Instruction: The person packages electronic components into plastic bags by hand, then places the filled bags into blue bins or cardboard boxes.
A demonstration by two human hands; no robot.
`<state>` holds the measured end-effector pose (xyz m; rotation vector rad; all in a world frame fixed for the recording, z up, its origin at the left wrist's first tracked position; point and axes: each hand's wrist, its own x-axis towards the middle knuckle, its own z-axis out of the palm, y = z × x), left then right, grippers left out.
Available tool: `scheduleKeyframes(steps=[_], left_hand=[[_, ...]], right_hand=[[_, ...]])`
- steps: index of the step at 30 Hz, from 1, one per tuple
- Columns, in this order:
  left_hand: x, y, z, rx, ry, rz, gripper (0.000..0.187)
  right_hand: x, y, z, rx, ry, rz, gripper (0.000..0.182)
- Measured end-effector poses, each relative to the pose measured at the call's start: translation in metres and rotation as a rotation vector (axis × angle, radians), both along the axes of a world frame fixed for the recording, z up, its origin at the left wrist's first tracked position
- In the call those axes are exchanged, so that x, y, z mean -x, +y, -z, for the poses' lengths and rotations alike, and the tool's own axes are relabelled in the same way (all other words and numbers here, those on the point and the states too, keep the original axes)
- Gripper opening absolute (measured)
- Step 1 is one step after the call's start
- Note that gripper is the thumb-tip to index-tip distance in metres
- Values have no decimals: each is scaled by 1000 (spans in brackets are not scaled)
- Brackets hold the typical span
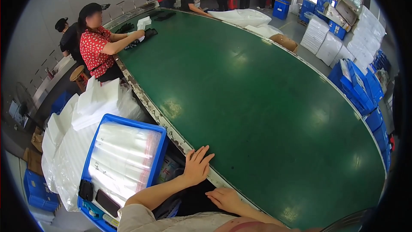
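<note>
My left hand (197,166) rests on the pale metal edge of the green conveyor table (257,103), fingers spread and nothing in them. Lower down, my right hand (225,199) lies near the same edge, its fingers stretched out and empty. Just left of my left arm stands a blue bin (160,157) that holds a stack of clear plastic bags (124,154). A dark phone (107,203), a small black object (86,190) and a teal tool (92,209) lie at the bin's near end.
Beyond the bin are white foam sheets (96,103) and plastic-wrapped bundles. A person in a red patterned shirt (95,49) handles dark items (148,34) at the table's left edge. More people stand at the far end. Blue crates (354,86) line the right side.
</note>
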<state>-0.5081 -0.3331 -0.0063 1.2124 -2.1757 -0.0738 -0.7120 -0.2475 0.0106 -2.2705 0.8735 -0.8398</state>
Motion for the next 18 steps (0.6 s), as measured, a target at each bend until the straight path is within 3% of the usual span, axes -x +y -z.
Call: scheduleKeyframes(steps=[18], left_hand=[[-1, -1, 3, -20, -31, -6, 44]], right_hand=[[0, -1, 0, 24, 2, -3, 15]])
